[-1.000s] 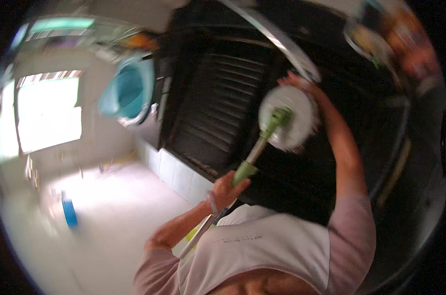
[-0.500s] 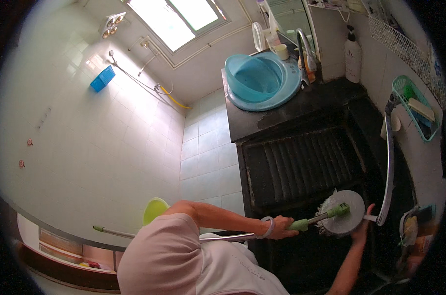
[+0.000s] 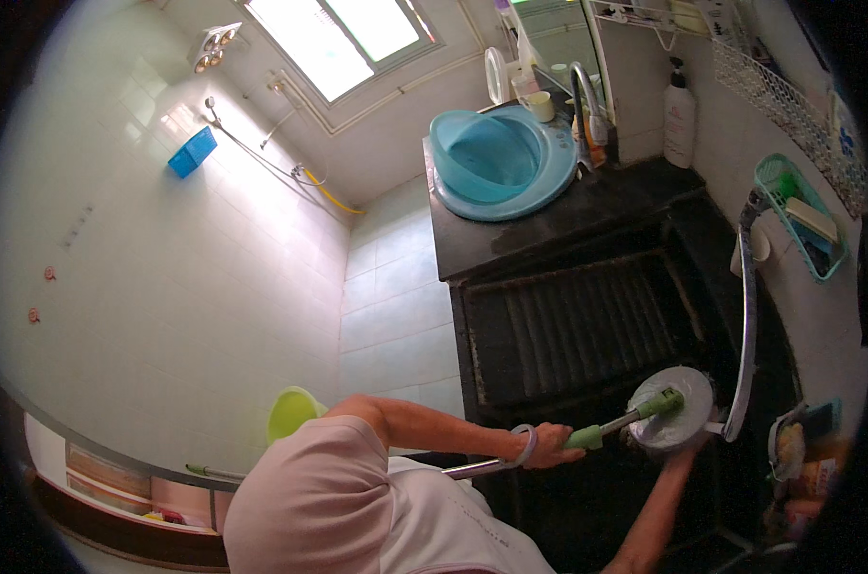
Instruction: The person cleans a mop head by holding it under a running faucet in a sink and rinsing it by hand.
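My left hand (image 3: 554, 446), with a pale band at the wrist, is closed around the pole of a mop (image 3: 590, 437), just behind its green collar. The metal pole runs back under my left arm; its green end shows at the far left. Over the dark sink (image 3: 568, 383) sits the mop's round white head (image 3: 681, 421), its flat plate facing up and a green joint at its middle. My right hand (image 3: 685, 452) is under the near edge of the mop head, its fingers hidden by the plate. Beside the head hangs the end of a long metal faucet spout (image 3: 743, 364).
Left of the sink's ribbed part, a blue basin (image 3: 539, 196) rests on the black counter (image 3: 472, 253). A white pump bottle (image 3: 680, 115) stands by the wall. On the right are a teal rack (image 3: 800, 218) and several sink-side items. A lime-green bucket (image 3: 293, 411) lies behind my left shoulder.
The right hand has slid from the mop head's right edge to beneath it, and its fingers are now out of sight. The mop's plate has shifted slightly. My left hand keeps its grip.
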Action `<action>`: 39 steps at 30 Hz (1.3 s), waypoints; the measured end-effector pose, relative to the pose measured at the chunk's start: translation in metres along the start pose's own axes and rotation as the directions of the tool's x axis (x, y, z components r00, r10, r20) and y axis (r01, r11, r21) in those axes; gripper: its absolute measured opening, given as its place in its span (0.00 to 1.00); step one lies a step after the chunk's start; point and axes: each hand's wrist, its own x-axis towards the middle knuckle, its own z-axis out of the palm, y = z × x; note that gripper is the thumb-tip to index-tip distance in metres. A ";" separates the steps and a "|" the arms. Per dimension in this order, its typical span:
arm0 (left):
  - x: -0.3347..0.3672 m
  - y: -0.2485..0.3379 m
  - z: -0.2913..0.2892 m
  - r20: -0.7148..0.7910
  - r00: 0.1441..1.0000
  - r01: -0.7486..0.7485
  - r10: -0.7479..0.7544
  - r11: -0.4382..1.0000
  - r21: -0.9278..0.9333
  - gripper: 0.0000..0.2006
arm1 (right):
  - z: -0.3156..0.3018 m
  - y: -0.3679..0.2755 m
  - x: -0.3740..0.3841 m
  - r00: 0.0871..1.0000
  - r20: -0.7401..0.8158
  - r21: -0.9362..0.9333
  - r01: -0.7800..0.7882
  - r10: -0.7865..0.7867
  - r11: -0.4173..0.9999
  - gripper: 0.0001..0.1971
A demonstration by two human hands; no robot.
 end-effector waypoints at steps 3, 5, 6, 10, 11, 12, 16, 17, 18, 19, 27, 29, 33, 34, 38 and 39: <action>-0.003 0.000 -0.001 0.009 1.000 0.013 -0.013 0.999 -0.035 0.24 | 0.000 0.007 -0.002 0.999 -0.043 0.064 0.031 -0.028 0.997 0.38; -0.005 0.002 -0.002 0.018 1.000 0.012 -0.011 0.998 -0.054 0.24 | -0.004 0.008 -0.005 0.995 -0.084 0.122 0.058 -0.047 0.991 0.38; -0.007 0.006 -0.003 0.024 1.000 0.010 -0.008 0.998 -0.059 0.24 | -0.005 0.008 -0.010 0.992 -0.114 0.157 0.071 -0.053 0.985 0.37; -0.001 -0.006 0.002 -0.049 0.996 -0.072 0.070 0.996 -0.045 0.24 | 0.041 -0.009 -0.067 0.947 -0.322 0.203 0.066 0.003 0.977 0.37; 0.000 -0.006 0.002 -0.045 0.997 -0.064 0.063 0.998 -0.027 0.24 | 0.045 -0.005 -0.076 0.955 -0.296 0.237 0.075 -0.001 0.969 0.37; 0.001 -0.005 0.003 -0.042 0.998 -0.055 0.055 0.998 -0.009 0.24 | 0.045 0.001 -0.085 0.963 -0.269 0.272 0.082 -0.006 0.959 0.37; 0.001 -0.009 0.003 0.025 0.999 0.044 -0.042 0.996 -0.077 0.24 | 0.032 0.024 -0.097 0.973 -0.229 0.311 0.102 -0.030 0.945 0.37; -0.001 -0.008 0.004 0.030 0.998 0.051 -0.048 0.994 -0.095 0.24 | 0.027 0.031 -0.100 0.961 -0.270 0.269 0.012 0.063 0.963 0.39; -0.003 -0.006 0.004 0.035 0.998 0.058 -0.055 0.992 -0.113 0.24 | 0.021 0.038 -0.106 0.937 -0.313 0.231 -0.081 0.153 0.970 0.40; -0.003 -0.004 0.003 0.041 0.998 0.061 -0.056 0.990 -0.124 0.24 | 0.019 0.044 -0.112 0.904 -0.360 0.199 -0.169 0.232 0.965 0.41; 0.003 -0.008 0.013 0.079 0.993 0.089 -0.086 0.995 -0.044 0.24 | -0.007 0.039 -0.048 0.983 -0.181 0.477 0.048 0.044 0.878 0.37; 0.010 -0.007 0.010 0.092 0.994 0.065 -0.065 0.998 0.007 0.23 | 0.006 0.014 -0.043 0.969 -0.248 0.340 0.086 0.002 0.937 0.36; 0.013 -0.018 0.016 0.078 0.995 0.062 -0.063 0.998 0.006 0.24 | 0.017 0.001 -0.038 0.936 0.001 -0.090 0.350 -0.351 0.932 0.34; 0.013 -0.018 0.015 0.076 0.996 0.050 -0.050 0.999 0.010 0.24 | 0.018 -0.001 -0.038 0.955 -0.017 -0.038 0.294 -0.295 0.955 0.34; 0.009 -0.010 0.008 0.081 0.997 0.020 -0.019 1.000 -0.011 0.23 | 0.004 0.013 -0.021 0.963 -0.090 -0.113 0.243 -0.253 0.964 0.35; 0.009 -0.010 0.005 0.077 0.997 -0.008 0.009 1.000 -0.009 0.23 | -0.005 0.022 -0.014 0.949 -0.110 -0.201 0.269 -0.295 0.942 0.36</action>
